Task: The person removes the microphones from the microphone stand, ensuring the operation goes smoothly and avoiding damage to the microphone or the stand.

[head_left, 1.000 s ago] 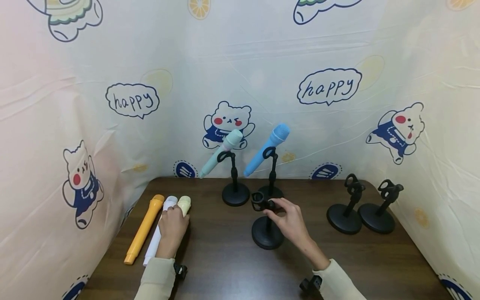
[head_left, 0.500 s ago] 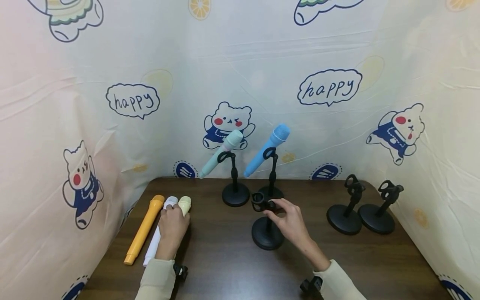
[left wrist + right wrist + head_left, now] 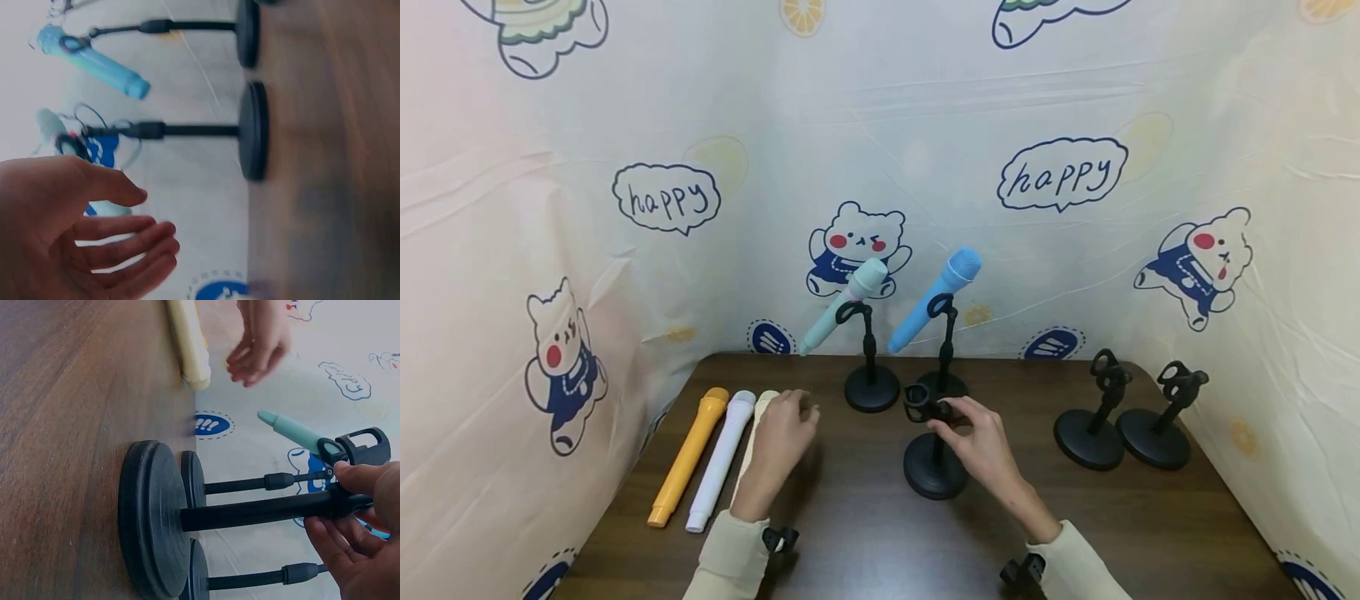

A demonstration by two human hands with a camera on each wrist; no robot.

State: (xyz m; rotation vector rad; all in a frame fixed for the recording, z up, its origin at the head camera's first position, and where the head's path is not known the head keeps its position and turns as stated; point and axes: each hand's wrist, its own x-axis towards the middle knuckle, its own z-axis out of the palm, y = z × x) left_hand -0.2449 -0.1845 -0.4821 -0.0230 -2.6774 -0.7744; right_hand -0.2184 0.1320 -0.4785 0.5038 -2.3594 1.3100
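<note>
My right hand (image 3: 983,446) pinches the top joint of a black microphone stand (image 3: 935,468), just behind its round clip. In the right wrist view the thumb and fingers lie on both sides of that joint, and the clip's ring holds nothing. My left hand (image 3: 784,437) hovers over the right side of a pale yellow microphone (image 3: 190,347), overlapping it in the head view. Its fingers are loosely bent with nothing between them, as the left wrist view shows. A white microphone (image 3: 721,462) and an orange microphone (image 3: 688,458) lie left of it on the table.
Behind, a mint microphone (image 3: 842,308) and a blue microphone (image 3: 934,300) sit tilted in two black stands. Two more stands (image 3: 1088,437) with bare clips are on the right of the brown table (image 3: 880,550). A printed curtain (image 3: 880,117) surrounds it.
My left hand has let go of the pale yellow microphone and moved a little right and up, uncovering the white one. The right hand stays at the stand's joint.
</note>
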